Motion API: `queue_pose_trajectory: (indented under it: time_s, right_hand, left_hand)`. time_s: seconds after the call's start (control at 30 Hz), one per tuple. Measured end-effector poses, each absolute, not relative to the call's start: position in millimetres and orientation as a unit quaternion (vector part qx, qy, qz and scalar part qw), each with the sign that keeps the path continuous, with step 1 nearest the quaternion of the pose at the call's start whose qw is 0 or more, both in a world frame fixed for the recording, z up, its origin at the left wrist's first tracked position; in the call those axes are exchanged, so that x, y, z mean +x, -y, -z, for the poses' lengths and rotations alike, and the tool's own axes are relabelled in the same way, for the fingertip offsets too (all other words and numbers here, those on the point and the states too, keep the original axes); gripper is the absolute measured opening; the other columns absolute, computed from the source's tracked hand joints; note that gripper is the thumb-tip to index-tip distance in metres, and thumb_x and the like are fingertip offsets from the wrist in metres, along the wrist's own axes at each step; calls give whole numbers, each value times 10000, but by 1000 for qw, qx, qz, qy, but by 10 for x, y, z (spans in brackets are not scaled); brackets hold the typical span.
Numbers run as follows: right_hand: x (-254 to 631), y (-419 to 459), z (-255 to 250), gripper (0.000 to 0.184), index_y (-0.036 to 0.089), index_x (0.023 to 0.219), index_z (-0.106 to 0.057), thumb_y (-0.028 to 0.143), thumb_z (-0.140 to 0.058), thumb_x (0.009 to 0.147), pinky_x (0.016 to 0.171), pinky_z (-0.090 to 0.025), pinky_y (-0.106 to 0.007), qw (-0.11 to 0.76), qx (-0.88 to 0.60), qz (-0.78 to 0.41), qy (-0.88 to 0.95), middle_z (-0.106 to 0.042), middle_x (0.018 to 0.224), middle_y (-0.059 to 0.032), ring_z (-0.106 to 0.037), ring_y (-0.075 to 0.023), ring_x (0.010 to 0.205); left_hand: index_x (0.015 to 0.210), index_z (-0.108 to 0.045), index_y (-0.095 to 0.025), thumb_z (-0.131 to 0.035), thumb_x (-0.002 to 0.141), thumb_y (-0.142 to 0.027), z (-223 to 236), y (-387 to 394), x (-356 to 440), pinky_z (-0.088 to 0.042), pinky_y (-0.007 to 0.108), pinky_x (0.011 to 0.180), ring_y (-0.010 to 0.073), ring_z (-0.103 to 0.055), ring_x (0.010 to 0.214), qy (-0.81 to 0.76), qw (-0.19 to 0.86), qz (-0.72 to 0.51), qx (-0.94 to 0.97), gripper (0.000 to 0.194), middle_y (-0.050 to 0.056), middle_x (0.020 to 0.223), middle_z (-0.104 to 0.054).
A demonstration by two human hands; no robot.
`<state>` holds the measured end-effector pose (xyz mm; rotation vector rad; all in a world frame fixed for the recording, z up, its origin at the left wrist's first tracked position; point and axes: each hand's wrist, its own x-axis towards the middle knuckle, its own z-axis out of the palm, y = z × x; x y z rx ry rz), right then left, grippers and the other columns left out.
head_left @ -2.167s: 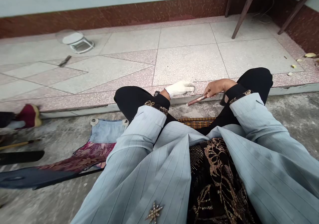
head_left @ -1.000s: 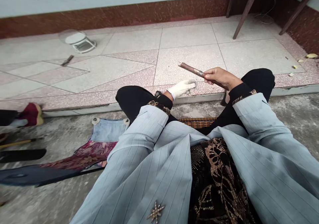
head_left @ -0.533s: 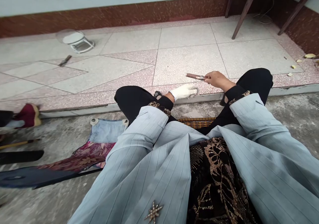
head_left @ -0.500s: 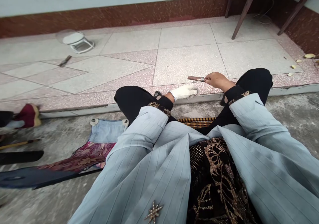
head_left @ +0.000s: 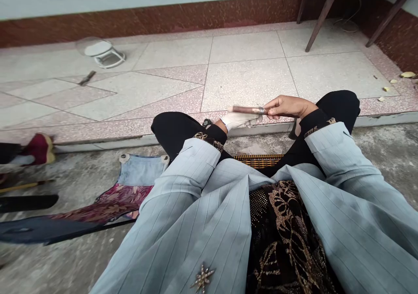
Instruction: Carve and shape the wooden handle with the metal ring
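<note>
My right hand (head_left: 287, 106) is closed on one end of a short brown wooden stick (head_left: 246, 110) with a grey metal band near my fingers. The stick points left, its pale tip slightly blurred, and from this view it lies across the upper side of my left hand (head_left: 237, 120). I cannot tell whether the two touch. A white knit glove covers my left hand, which has curled fingers; anything inside them is hidden. Both hands are between my knees, over the edge of the tiled step (head_left: 209, 115).
A white stool (head_left: 109, 59) and a small dark brush-like object (head_left: 87, 78) are on the tiles at left. Wooden legs (head_left: 321, 19) stand at back right. Beside me lie a denim and floral cloth (head_left: 140, 172) and a yellow stick (head_left: 22, 186), near another person's red shoe (head_left: 39, 149).
The wooden stick has swung left and slightly down, over the gloved left hand, and shows more of its length. My right hand has turned with it. My left hand has barely moved.
</note>
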<state>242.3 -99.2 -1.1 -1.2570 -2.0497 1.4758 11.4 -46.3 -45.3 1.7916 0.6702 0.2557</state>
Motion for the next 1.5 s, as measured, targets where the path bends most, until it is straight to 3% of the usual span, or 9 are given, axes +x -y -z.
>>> queue_pose_trajectory:
  time_s: [0.13, 0.37, 0.5, 0.6, 0.8, 0.93, 1.03, 1.27, 1.5]
  right_hand:
    - [2346, 958, 66, 232, 144, 1023, -724, 313, -596, 928, 627, -436, -254, 271, -554, -440, 653, -666, 786, -50, -530, -117, 623]
    - [2385, 773, 242, 284, 167, 1116, -750, 263, -570, 918, 794, -448, -341, 49, -712, -140, 686, -700, 1086, -146, -628, -273, 987]
    - [2409, 768, 291, 218, 180, 1015, -788, 220, -671, 836, 803, -450, -356, -94, -659, -195, 720, -713, 1067, -140, -638, -286, 985]
    - [2449, 808, 280, 197, 187, 971, -788, 232, -705, 798, 715, -443, -304, -111, -566, -341, 742, -717, 845, -68, -630, -194, 765]
    - [2486, 901, 112, 325, 172, 1045, -749, 393, -710, 809, 641, -414, -251, 84, -369, -563, 735, -656, 754, -6, -516, -105, 629]
    - [2435, 893, 81, 206, 156, 1008, -723, 307, -651, 887, 605, -411, -249, 283, -505, -485, 656, -618, 727, -17, -479, -102, 597]
    - [2432, 835, 127, 232, 123, 1091, -710, 229, -597, 918, 589, -415, -260, 308, -623, -388, 605, -627, 752, -49, -492, -109, 588]
    - [2452, 761, 207, 279, 172, 1102, -772, 231, -637, 866, 770, -441, -333, -18, -696, -178, 695, -705, 1060, -126, -625, -261, 970]
    - [2453, 833, 305, 287, 140, 1102, -753, 153, -621, 847, 652, -433, -278, -187, -544, -410, 708, -692, 781, -49, -586, -148, 671]
  left_hand:
    - [917, -640, -156, -545, 925, -426, 538, 528, 147, -416, 192, 517, 82, -465, 521, -269, 590, -79, 758, 287, -5, 628, -509]
    - [842, -692, -139, -614, 838, -275, 522, 525, 166, -395, 223, 563, 110, -499, 565, -288, 514, -59, 806, 157, 20, 627, -596]
    - [814, -699, -139, -610, 826, -231, 474, 443, 133, -375, 213, 573, 99, -494, 570, -293, 472, -71, 829, 128, 21, 646, -613]
    - [833, -695, -131, -606, 833, -235, 465, 355, 93, -359, 196, 545, 87, -480, 556, -299, 463, -77, 831, 137, 15, 653, -609]
    - [986, -657, -118, -569, 895, -298, 535, 357, 100, -423, 179, 571, 81, -511, 611, -295, 531, -91, 789, 220, 30, 799, -627]
    - [934, -620, -127, -479, 954, -342, 582, 439, 158, -409, 166, 504, 65, -450, 534, -284, 582, -75, 758, 258, 13, 719, -544]
    - [913, -627, -127, -494, 940, -356, 589, 468, 170, -383, 161, 478, 63, -417, 494, -259, 586, -68, 765, 267, -21, 629, -470]
    - [821, -697, -126, -587, 843, -233, 514, 455, 129, -363, 187, 546, 83, -484, 545, -276, 499, -67, 818, 155, 5, 625, -580]
    - [747, -725, -155, -651, 769, -158, 523, 374, 111, -360, 165, 546, 98, -538, 613, -289, 488, -75, 820, 77, 1, 618, -624]
